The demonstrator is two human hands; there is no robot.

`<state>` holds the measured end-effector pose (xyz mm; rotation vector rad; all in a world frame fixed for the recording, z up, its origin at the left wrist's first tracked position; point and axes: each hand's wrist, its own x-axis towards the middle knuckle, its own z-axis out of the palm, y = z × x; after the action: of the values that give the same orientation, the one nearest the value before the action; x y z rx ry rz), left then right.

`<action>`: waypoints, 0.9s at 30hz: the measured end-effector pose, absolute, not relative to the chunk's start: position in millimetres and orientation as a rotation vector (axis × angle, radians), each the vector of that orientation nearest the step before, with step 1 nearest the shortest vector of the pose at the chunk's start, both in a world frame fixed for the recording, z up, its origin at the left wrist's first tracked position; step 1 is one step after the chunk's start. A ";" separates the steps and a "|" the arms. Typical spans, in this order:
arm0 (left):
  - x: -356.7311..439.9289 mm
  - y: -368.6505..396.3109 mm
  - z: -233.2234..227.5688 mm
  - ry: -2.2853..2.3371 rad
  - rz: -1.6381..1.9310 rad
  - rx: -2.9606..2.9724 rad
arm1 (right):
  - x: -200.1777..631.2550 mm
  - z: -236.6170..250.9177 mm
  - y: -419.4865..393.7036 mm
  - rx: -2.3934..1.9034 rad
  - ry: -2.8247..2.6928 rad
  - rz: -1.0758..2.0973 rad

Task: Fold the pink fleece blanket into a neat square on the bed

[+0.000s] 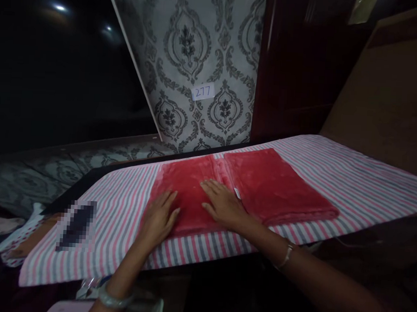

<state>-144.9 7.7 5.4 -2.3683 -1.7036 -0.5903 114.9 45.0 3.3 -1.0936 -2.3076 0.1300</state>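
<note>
A red plush cloth [189, 183] lies flat on a striped sheet, its left part under both my hands. My left hand [159, 216] rests along its left edge with fingers stretched out. Near the middle, my right hand [223, 203] lies flat on the same cloth, fingers spread slightly. Just to the right is a folded red plush section [280, 190] with layered edges and a small white tag [237, 193] at its left side. Whether the two red parts are one piece I cannot tell.
Pink, grey and white stripes mark the sheet [115, 202] over the table. A dark blurred-out object [77, 227] lies at its left end. Behind stand a large dark screen [66, 74], patterned wallpaper with a "277" label [203, 91], and a brown board [390, 91] at right.
</note>
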 end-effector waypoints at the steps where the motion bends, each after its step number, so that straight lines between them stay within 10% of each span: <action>1: -133.8 14.5 2.3 -1.790 -0.477 -2.350 | 109.1 0.8 49.5 -1.150 -2.347 0.178; 13: -117.1 23.7 -3.7 -2.121 -0.017 -2.506 | 113.2 -24.1 53.1 -1.503 -2.385 0.506; 27: -33.0 231.2 8.1 -2.029 0.100 -2.559 | 115.9 -40.9 36.1 -1.257 -2.362 0.742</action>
<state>-33.0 231.2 8.1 -2.5590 -2.0287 0.0999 115.9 36.1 -40.9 -1.2572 -2.3615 0.7423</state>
